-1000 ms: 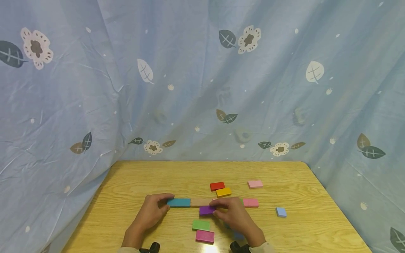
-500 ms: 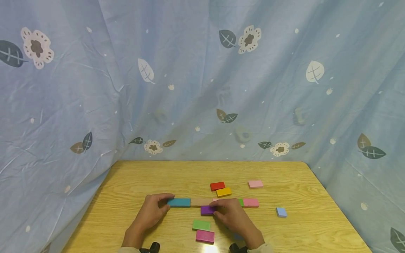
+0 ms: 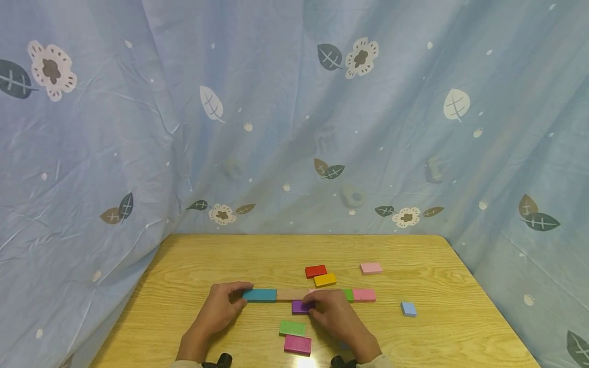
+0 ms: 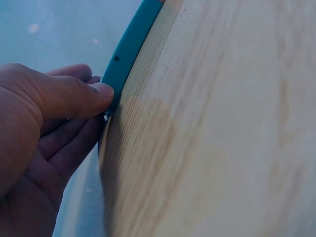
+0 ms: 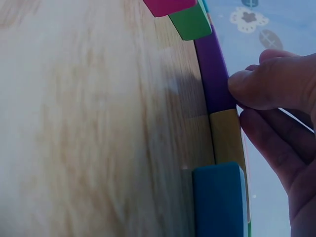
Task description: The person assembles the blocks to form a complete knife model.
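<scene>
My left hand (image 3: 221, 306) pinches the left end of a teal block (image 3: 259, 295), with thumb on the near side and fingers behind. That block starts a straight row: a tan block (image 3: 292, 294), a pale pink one mostly hidden by my right hand, a green block (image 3: 348, 295) and a pink block (image 3: 364, 295). In front of the row lies a purple block (image 3: 300, 307). My right hand (image 3: 338, 314) pinches its right end between thumb and fingers. In the right wrist view a yellowish-brown block (image 5: 227, 136) sits end to end with the purple block (image 5: 215, 71).
Nearer me lie a light green block (image 3: 292, 328) and a magenta block (image 3: 298, 345). Behind the row are red (image 3: 315, 271), yellow (image 3: 325, 280) and pale pink (image 3: 370, 268) blocks. A small light-blue block (image 3: 408, 309) lies right; a blue block (image 5: 219, 200) stands near my right hand.
The purple block has shifted slightly right and sits straighter along the row. My right wrist has moved a little left, while my left hand stays in place on the teal block.
</scene>
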The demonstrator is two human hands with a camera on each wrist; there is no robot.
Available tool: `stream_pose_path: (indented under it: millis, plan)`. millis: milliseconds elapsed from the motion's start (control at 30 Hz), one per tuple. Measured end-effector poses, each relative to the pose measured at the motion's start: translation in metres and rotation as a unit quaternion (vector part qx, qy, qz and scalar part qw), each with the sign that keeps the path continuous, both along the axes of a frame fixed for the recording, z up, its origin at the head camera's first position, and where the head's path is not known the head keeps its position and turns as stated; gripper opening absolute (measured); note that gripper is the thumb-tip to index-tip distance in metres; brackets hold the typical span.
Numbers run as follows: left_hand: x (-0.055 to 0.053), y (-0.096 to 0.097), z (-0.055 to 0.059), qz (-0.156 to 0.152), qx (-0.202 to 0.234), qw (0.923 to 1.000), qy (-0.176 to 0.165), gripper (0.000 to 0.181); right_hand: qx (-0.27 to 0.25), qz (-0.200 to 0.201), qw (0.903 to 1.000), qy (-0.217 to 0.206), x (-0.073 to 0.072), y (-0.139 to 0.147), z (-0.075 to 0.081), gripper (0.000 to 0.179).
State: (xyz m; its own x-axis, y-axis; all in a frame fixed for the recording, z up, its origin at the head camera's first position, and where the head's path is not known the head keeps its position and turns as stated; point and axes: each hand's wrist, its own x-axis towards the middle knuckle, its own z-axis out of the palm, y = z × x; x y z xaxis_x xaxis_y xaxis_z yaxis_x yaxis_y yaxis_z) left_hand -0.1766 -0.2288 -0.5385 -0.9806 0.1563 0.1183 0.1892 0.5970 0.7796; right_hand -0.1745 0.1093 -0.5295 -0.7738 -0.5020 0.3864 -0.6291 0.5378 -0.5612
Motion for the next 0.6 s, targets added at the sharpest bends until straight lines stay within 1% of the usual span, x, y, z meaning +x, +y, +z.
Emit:
stream_pose_path:
  millis: [233,433,533,600]
  plan:
    - [0.0,0.0,0.001,-0.003,0.001,1.0,0.002,0.042,-0.001,-0.003,1.0,0.009,0.001,-0.003,0.001,0.029]
    - [0.001,0.0,0.001,0.0,0.003,1.0,-0.002,0.042,-0.033,-0.003,0.9994,0.005,0.0,0.003,0.002,0.027]
    - [0.001,0.0,0.001,-0.001,0.004,1.0,-0.002,0.042,-0.06,-0.014,0.9979,-0.023,0.002,0.011,0.004,0.025]
    - [0.0,0.0,0.001,-0.002,0.005,1.0,-0.001,0.042,-0.07,-0.025,0.996,-0.049,0.003,0.019,0.006,0.024]
